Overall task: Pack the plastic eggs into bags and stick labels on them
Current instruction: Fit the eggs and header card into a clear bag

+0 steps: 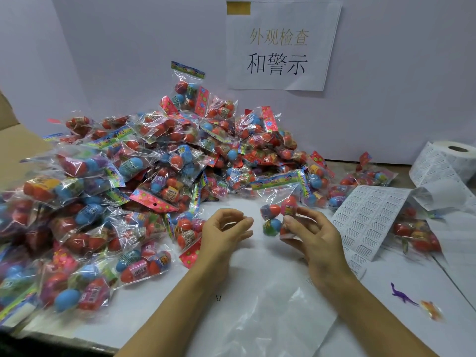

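Head view. Right hand [313, 238] pinches the lower end of a clear bag of eggs [277, 215], held above the white table [257, 266] at centre. The bag's long axis runs upright, its printed header strip [278, 179] uppermost and tilted. Left hand [224, 230] is beside it, fingers curled, holding nothing I can make out. Packed bags [128, 176] lie heaped left; a label sheet [365, 217] and label roll [453, 161] lie right.
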Demonstrator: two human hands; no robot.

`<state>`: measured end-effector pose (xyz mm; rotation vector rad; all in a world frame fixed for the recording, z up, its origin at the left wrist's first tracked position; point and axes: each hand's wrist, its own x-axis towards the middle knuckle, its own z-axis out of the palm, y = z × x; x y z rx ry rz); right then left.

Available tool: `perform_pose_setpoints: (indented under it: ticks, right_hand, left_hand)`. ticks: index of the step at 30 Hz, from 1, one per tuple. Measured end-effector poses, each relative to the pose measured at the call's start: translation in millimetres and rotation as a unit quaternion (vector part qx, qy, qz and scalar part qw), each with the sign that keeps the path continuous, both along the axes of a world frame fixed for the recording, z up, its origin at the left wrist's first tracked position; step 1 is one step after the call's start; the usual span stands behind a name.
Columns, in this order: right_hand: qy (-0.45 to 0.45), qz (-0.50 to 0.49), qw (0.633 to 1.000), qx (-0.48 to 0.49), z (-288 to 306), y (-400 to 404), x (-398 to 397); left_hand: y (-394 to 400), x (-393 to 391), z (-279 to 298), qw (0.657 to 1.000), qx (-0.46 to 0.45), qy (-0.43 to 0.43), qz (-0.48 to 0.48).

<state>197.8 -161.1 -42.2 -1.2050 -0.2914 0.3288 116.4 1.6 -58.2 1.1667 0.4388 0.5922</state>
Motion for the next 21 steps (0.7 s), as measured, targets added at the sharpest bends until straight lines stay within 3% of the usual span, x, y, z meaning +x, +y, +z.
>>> perform_pose_setpoints:
  ticks: [5,9,16,21]
  right_hand:
    - [-0.071,0.068,0.995,-0.017,-3,-1,-4]
    - [-0.105,0.118,0.987,-0.035,-4,-2,-6]
    - [-0.080,-0.017,0.994,-0.074,-4,-1,-2]
    - [-0.068,0.020,0.991,-0.109,-6,-2,0]
  left_hand:
    - [-8,-4,9,0.992,-0.015,-0.026,-0.122]
    - [-10,-6,16,0.994,-0.042,-0.004,-0.101]
    - [-13,-8,25,0.992,-0.059,0.028,-0.105]
    - [-15,-9,25,0.991,-0.046,0.044,-0.118]
